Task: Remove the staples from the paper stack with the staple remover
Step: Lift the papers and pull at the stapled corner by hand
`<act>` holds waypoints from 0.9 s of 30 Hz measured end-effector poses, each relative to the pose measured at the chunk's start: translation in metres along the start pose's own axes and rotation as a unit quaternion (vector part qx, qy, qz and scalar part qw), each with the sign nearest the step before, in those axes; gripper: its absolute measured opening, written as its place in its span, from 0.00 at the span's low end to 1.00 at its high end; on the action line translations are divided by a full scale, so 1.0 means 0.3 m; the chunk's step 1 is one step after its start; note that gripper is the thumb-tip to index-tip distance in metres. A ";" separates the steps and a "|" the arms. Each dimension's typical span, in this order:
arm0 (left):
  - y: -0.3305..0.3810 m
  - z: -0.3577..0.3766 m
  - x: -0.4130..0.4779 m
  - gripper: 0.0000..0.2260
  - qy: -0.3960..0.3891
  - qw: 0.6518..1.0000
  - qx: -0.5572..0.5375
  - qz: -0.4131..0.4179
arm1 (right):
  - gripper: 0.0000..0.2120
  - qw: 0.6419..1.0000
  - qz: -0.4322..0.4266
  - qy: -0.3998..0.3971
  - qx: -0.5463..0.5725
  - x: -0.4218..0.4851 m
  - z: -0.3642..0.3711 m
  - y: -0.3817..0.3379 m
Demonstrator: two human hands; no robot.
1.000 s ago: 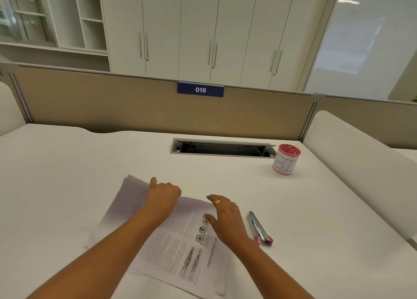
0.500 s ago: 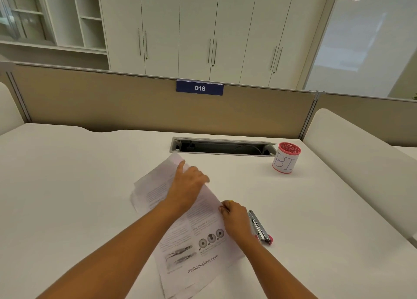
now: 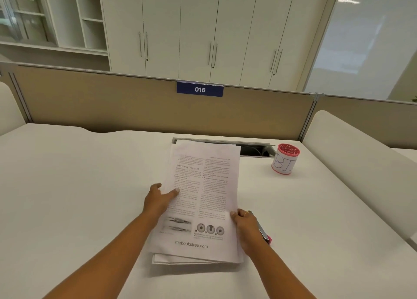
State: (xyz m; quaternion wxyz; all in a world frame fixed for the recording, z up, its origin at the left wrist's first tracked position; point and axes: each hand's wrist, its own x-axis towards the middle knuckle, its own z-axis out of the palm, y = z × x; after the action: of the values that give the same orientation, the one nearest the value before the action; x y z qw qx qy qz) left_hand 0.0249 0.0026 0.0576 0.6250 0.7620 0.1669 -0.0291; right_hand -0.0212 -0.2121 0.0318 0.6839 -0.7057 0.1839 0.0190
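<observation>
The paper stack (image 3: 203, 199), skewed a moment before, was turned square to the desk (image 3: 79, 186) edge. The left hand (image 3: 158, 199) shifted to its left edge, and the right hand (image 3: 244, 224) took the lower right edge.

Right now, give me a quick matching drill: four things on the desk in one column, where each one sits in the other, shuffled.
1. paper stack
2. staple remover
3. pink cup
4. left hand

A. far right on the desk
B. behind the right hand
C. between both hands
D. on the stack's left edge

Pairs: 1-C, 2-B, 3-A, 4-D
</observation>
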 end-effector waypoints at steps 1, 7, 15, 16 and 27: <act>-0.006 -0.011 0.004 0.29 -0.042 0.998 -0.045 -0.023 | 0.08 1.000 0.001 -0.012 0.015 -0.003 -0.004 -0.002; -0.017 -0.040 0.008 0.16 -0.150 0.981 -0.124 0.005 | 0.06 0.998 -0.028 -0.053 0.012 -0.006 -0.034 -0.038; 0.063 -0.051 -0.024 0.14 -0.178 0.971 -0.125 0.097 | 0.07 0.985 -0.158 -0.052 0.047 -0.013 -0.015 -0.160; 0.080 -0.052 -0.029 0.14 -0.175 0.970 -0.129 0.111 | 0.07 0.982 -0.173 -0.051 0.054 -0.015 -0.013 -0.178; 0.190 -0.057 -0.071 0.14 -0.161 0.956 -0.122 0.210 | 0.08 0.969 -0.221 -0.045 0.098 -0.029 -0.009 -0.272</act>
State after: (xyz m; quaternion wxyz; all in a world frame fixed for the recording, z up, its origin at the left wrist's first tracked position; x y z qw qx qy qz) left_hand 0.0185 0.0050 0.1204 0.7239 0.6829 -0.0979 0.0011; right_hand -0.0066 -0.2129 0.1125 0.7444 -0.6570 -0.0067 -0.1195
